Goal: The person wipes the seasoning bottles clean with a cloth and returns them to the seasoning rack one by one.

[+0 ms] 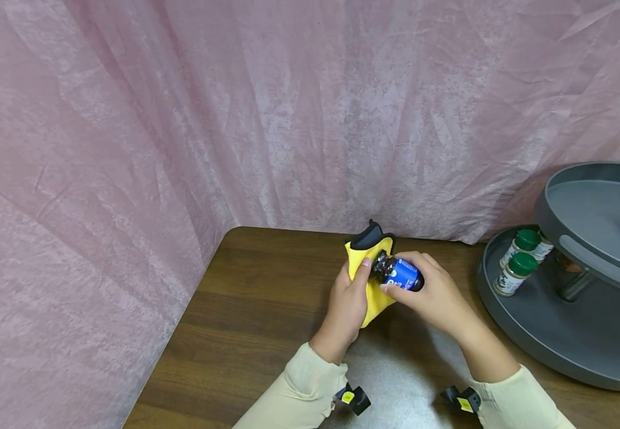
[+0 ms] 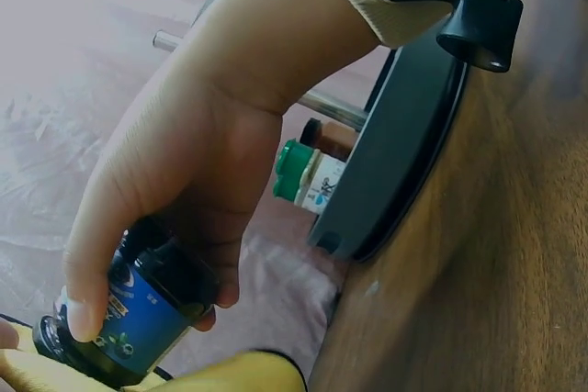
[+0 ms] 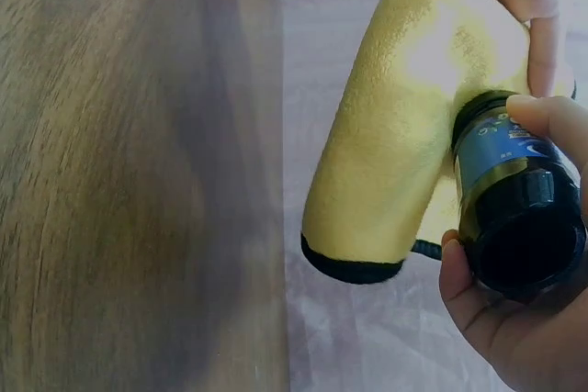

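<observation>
My right hand (image 1: 432, 292) grips a small dark glass bottle (image 3: 514, 199) with a blue label, tilted on its side over the table. The bottle's dark cap end points left into a yellow cloth (image 1: 378, 298) with black edging and a dark grey reverse. My left hand (image 1: 350, 298) holds that cloth from the left, its thumb on top close to the cap. In the right wrist view the cloth (image 3: 386, 126) drapes past the bottle's neck, and the bottle's dark base faces the camera. The left wrist view shows the right fingers wrapped round the blue label (image 2: 142, 319).
A grey two-tier round rack (image 1: 508, 333) stands at the right. On its lower tier are several spice jars, among them one with a green lid (image 1: 523, 264). A pink curtain (image 1: 310, 119) hangs behind the wooden table (image 1: 245, 298).
</observation>
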Tool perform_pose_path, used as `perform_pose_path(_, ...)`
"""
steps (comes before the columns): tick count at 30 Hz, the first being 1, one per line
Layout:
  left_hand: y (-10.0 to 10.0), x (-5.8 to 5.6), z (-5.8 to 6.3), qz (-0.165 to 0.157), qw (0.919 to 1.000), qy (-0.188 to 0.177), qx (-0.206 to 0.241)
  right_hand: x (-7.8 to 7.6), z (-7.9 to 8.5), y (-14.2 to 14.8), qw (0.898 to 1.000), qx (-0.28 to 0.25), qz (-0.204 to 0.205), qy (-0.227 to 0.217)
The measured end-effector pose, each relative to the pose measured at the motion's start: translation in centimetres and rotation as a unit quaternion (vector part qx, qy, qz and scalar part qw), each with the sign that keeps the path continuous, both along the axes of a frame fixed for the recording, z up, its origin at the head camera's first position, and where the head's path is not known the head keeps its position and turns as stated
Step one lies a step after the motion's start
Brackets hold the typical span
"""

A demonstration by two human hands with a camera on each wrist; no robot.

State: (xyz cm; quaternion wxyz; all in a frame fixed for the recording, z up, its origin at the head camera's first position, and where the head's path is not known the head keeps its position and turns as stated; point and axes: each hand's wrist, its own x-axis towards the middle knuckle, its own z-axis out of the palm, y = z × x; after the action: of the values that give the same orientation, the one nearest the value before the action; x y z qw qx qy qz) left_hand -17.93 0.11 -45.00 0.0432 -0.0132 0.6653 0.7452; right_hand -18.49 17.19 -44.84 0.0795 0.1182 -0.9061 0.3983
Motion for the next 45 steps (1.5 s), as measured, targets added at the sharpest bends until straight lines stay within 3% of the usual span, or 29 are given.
perform_pose_path(9,0.3,0.0,-0.4,0.002,0.9997,0.014,-0.021,-0.5,-0.8,0.2,0.999,0.003,-0.033,0.013)
perform_pose_path(12,0.5,0.2,-0.4,0.009,0.9983,0.041,-0.041,-0.6,-1.0,0.3,0.999,0.010,-0.041,0.014)
perform_pose_path(15,0.5,0.4,-0.3,0.016,0.9924,0.084,-0.089,-0.7,-1.3,0.3,0.999,0.023,-0.042,0.009)
perform_pose_path(20,0.3,0.6,-0.2,0.017,0.9829,0.110,-0.147,-0.6,-1.5,0.2,0.999,0.043,-0.029,-0.013)
perform_pose_path(28,0.0,0.3,-0.3,0.020,0.9765,0.121,-0.177,-0.2,-1.4,-0.3,0.998,0.062,0.017,-0.006)
perform_pose_path(32,-0.1,0.0,-0.4,0.023,0.9800,0.111,-0.164,0.0,-1.2,-0.6,0.997,0.062,0.034,0.019)
perform_pose_path(38,-0.3,-0.3,-0.4,0.026,0.9915,0.074,-0.105,0.3,-1.0,-0.8,0.995,0.064,0.044,0.062)
perform_pose_path(45,-0.5,-0.3,0.0,0.014,0.9984,0.037,-0.039,0.5,-0.6,-0.9,0.994,0.042,0.028,0.095)
